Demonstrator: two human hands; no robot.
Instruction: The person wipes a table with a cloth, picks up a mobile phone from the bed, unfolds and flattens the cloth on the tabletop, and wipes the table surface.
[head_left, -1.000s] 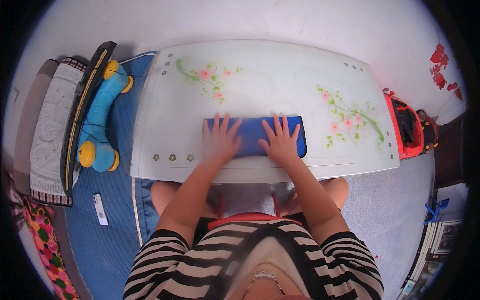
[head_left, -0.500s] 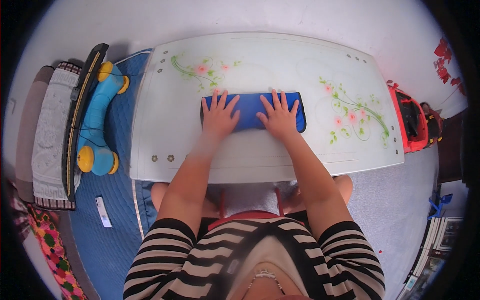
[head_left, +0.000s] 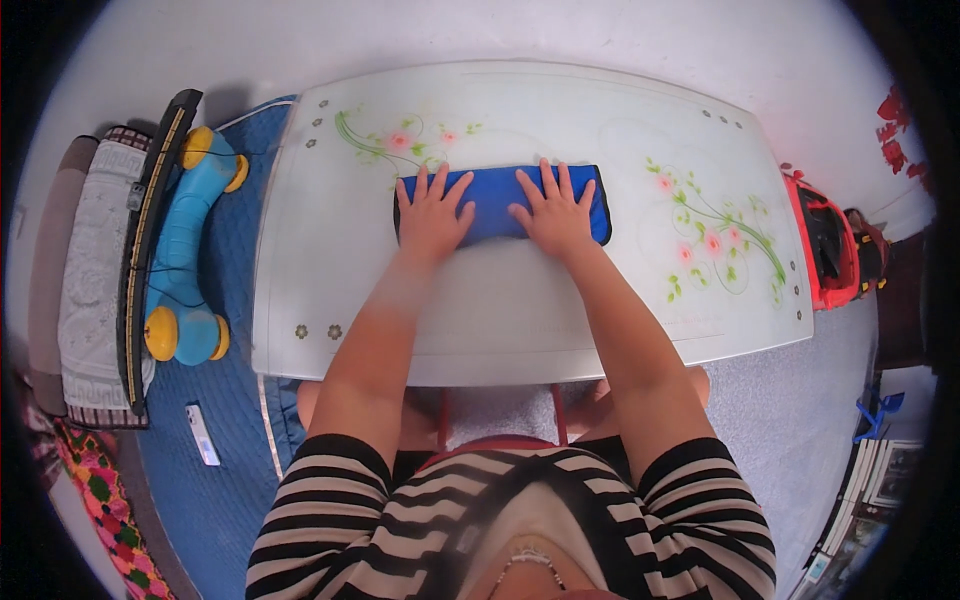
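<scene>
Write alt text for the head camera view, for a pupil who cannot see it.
A person's left hand and right hand rest spread open on a black-edged blue cloth on a white, flower-patterned table. At left, a smartphone lies on a blue quilted cover.

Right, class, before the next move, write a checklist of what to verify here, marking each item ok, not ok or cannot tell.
1. Left hand on the blue cloth: ok, fingers spread over its left part.
2. Right hand on the cloth: ok, fingers spread over its right part.
3. Cloth fully on the table: ok, clear of the edges.
4. Phone off the table: ok, it lies on the blue bedspread.
5. Underside of the cloth smooth: cannot tell, it is hidden.
</scene>
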